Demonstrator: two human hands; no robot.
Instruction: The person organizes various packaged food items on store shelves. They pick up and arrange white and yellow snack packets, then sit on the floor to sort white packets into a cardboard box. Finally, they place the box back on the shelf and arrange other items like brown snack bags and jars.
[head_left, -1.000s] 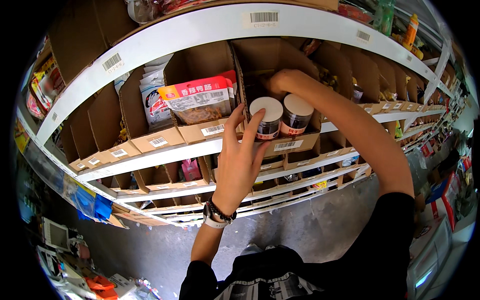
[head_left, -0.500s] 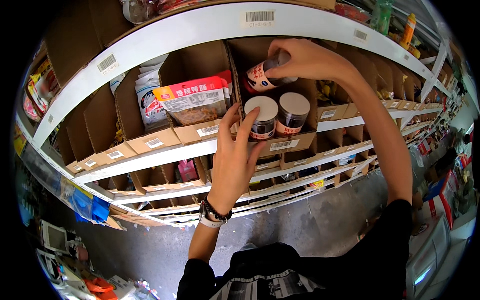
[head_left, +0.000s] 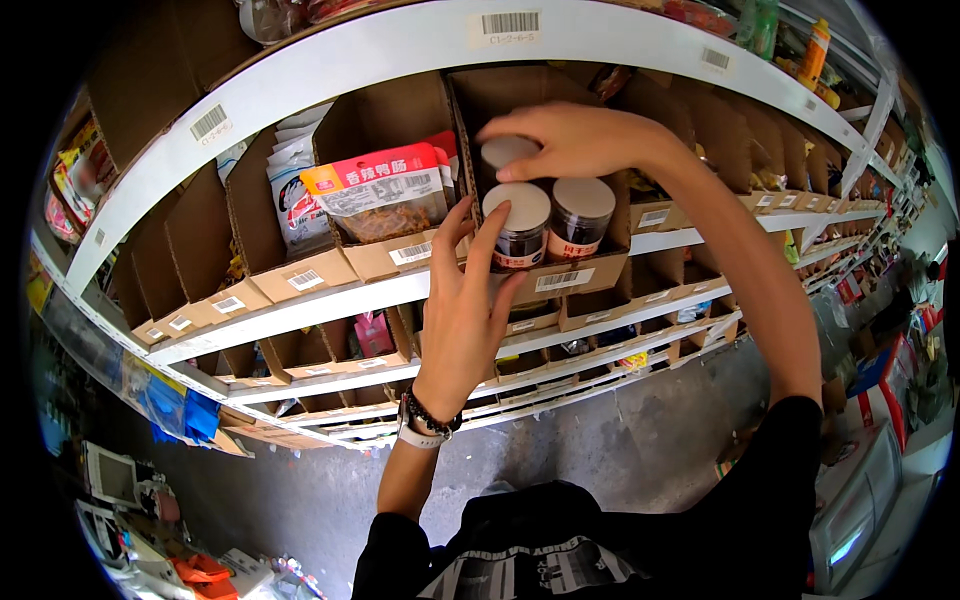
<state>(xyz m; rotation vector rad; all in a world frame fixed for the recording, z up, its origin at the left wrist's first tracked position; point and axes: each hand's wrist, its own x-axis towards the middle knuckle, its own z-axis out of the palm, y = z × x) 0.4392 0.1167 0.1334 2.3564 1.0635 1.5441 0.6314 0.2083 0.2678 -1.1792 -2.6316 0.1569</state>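
Observation:
A cardboard bin (head_left: 610, 272) on the shelf holds three clear jars with pale lids and pink labels. Upright at its front stand a left jar (head_left: 517, 212) and a right jar (head_left: 582, 215). Behind the left one, a third jar (head_left: 509, 150) is upright, mostly hidden except its lid. My right hand (head_left: 565, 138) reaches over from the right, fingers and thumb curled around that rear lid. At the bin's front, my left hand (head_left: 462, 305) has its fingers apart, the index fingertip touching the front left jar's lid and the thumb near the bin's front wall.
The bin to the left holds a red and clear snack pouch (head_left: 385, 190); beyond it stand white packets (head_left: 298, 190). A white shelf beam (head_left: 400, 45) curves above the bins. Lower shelves (head_left: 340, 372) carry more bins, with concrete floor (head_left: 590, 440) below.
My right hand has brought the tilted jar upright behind the front left jar, moving slightly left and down. My left hand stays by the front left jar.

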